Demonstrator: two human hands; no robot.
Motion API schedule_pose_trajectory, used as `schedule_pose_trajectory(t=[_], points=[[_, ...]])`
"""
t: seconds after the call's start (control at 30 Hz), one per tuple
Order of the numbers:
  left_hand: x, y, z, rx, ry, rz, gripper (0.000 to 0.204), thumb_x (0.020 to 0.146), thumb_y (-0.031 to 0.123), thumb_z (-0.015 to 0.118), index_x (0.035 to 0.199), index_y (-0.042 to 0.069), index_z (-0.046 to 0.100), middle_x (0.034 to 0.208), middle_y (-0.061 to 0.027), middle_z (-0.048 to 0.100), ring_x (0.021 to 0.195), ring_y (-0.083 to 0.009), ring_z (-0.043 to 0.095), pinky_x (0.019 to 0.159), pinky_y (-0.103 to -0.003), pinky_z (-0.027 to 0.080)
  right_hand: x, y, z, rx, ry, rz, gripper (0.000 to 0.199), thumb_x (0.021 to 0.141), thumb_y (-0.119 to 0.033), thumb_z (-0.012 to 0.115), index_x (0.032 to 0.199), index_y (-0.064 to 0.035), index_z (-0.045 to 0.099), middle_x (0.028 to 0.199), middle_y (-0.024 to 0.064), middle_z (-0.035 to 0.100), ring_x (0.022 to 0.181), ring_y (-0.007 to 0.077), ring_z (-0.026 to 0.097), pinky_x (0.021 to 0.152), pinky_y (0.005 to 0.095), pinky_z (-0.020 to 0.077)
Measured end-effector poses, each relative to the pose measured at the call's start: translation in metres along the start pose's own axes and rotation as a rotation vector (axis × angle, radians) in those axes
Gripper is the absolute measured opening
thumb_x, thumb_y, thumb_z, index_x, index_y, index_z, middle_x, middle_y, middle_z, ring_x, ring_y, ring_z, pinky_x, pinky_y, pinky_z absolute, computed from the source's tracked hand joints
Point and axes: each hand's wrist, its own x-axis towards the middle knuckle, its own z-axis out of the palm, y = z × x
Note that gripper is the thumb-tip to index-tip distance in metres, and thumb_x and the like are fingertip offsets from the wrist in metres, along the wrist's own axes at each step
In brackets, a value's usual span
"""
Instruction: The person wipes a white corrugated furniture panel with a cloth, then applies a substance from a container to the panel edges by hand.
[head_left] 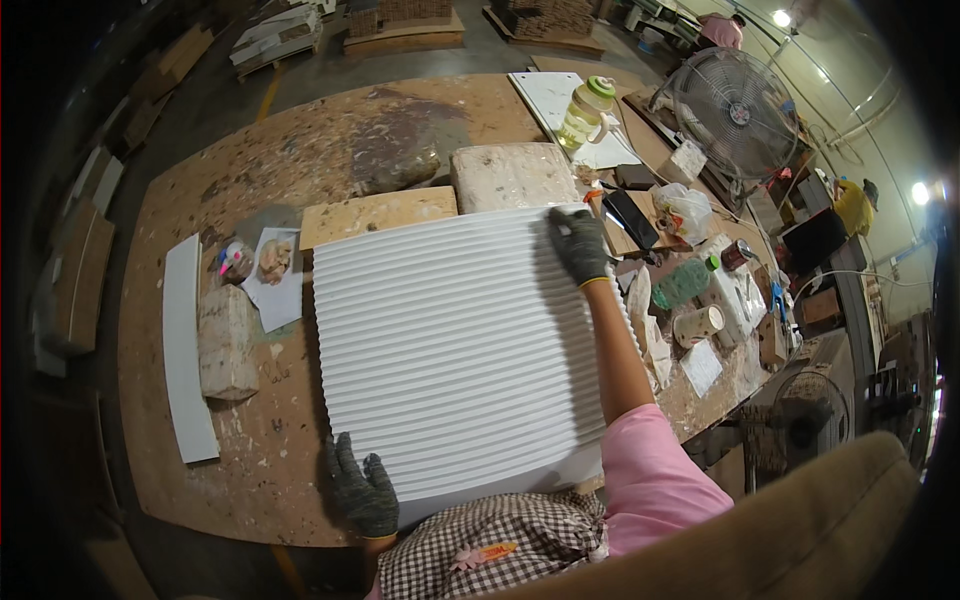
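Note:
A large white panel with a ridged face (460, 340) lies flat on the worktable in front of me. My left hand (366, 492), in a dark grey glove, rests at the panel's near left corner with its fingers apart. At the far right corner is my right hand (580, 246), in a matching glove with a yellow cuff. Its fingers are curled down against the panel; whatever may be in them is hidden. Beyond the panel's far edge lie a tan board (380, 215) and a tape-wrapped block (512, 174).
On the stained worktable (270, 450), a white strip (188, 350) and a wrapped block (227, 340) lie left. At right are a phone (630, 219), a green bottle (684, 284), a paper cup (698, 325) and a drink jug (586, 112). A large fan (735, 105) stands beyond.

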Motion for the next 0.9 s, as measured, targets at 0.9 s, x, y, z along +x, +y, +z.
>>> schedule_pose_trajectory(t=[0.9], points=[[0.002,0.009,-0.014,0.149,-0.074,-0.089,0.049,0.097,0.022,0.058,0.142,0.005,0.054,0.145,-0.0229,0.053,0.133,-0.0402,0.051,0.111,-0.049,0.043,0.014,0.069,-0.021,-0.272,0.021,0.044,0.022,0.082,-0.033,0.073,0.102,-0.0246,0.079,0.080,0.0171,0.068,0.083,0.0385,0.065,0.079,0.0502,0.0504]])
